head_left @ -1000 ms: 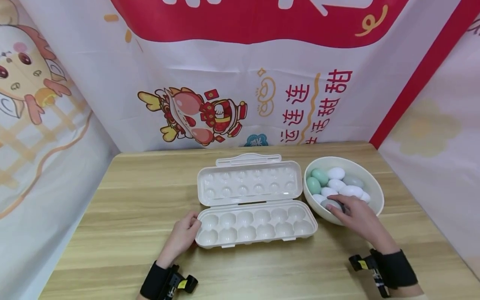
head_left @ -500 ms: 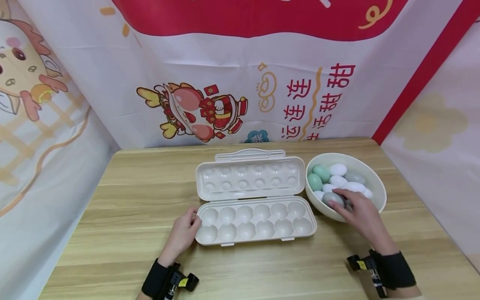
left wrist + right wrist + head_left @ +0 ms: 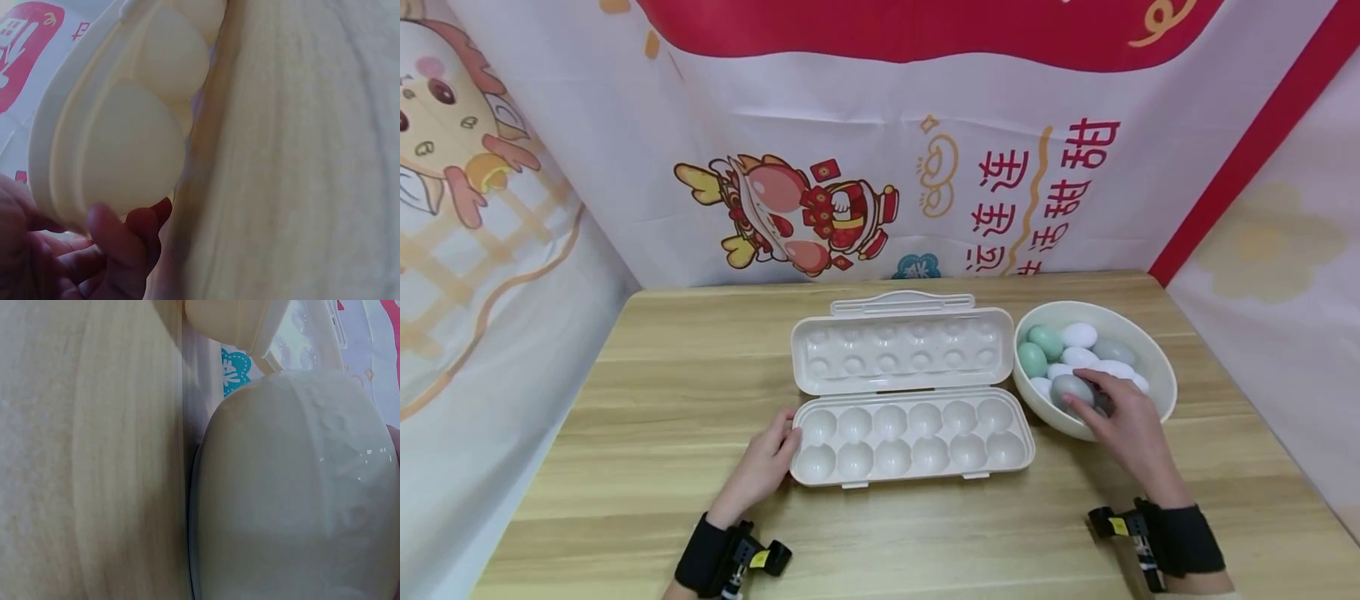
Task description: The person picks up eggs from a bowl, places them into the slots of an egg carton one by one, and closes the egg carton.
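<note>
Lettering (image 3: 1003,171) in red Chinese characters runs up the white backdrop (image 3: 805,121); from my end I can read 连 twice, 甜 twice and 运 lower down, while the character in the teal badge (image 3: 917,267) is too small for me. I see the left hand (image 3: 758,458) angled in from the lower left, clamped on the left end of the open twelve-cup egg carton (image 3: 912,439), fingertips (image 3: 109,228) beneath an end cup. Well apart from it, the right hand (image 3: 1126,425) grips a gray egg (image 3: 1070,390) between thumb and fingers inside the cream bowl (image 3: 1047,418), just right of the carton.
</note>
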`<action>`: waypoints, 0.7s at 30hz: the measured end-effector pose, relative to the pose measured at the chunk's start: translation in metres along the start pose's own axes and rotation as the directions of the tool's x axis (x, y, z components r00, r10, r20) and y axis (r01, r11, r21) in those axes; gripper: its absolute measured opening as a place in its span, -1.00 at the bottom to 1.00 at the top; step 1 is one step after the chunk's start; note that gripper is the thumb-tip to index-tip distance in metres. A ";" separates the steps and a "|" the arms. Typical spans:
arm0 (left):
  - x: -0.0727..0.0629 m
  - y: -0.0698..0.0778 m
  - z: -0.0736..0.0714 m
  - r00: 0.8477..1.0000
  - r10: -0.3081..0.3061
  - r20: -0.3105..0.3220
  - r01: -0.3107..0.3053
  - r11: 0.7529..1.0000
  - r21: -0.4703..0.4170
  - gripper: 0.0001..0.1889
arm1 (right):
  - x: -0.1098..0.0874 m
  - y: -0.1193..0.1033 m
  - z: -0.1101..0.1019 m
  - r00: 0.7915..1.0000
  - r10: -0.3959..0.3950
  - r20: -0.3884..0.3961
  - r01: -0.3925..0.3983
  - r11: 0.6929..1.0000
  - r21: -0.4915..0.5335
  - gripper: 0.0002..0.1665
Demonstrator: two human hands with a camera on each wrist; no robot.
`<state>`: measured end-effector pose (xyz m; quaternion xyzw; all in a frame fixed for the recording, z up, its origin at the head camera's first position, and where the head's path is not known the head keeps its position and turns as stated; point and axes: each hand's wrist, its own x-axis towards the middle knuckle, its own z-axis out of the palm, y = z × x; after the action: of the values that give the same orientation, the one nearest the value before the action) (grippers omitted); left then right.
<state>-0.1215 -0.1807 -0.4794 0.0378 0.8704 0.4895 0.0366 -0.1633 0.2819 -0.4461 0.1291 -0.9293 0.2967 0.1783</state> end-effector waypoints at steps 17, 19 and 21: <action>0.005 -0.017 -0.013 0.981 -0.002 0.194 0.057 0.959 -0.277 -0.59 | 0.000 0.005 0.002 0.993 0.030 -0.117 -0.025 0.999 0.048 -0.50; 0.006 -0.021 -0.013 0.977 -0.008 0.212 0.073 0.950 -0.304 -0.55 | -0.001 0.005 0.003 0.988 0.049 -0.143 -0.039 0.997 0.069 -0.49; 0.005 -0.024 -0.013 0.975 -0.005 0.221 0.079 0.943 -0.324 -0.52 | -0.002 0.005 0.005 0.984 0.060 -0.170 -0.045 0.995 0.091 -0.47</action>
<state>-0.1284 -0.2035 -0.4939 0.0655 0.7673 0.6207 0.1475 -0.1645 0.2829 -0.4528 0.0858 -0.8996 0.3514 0.2445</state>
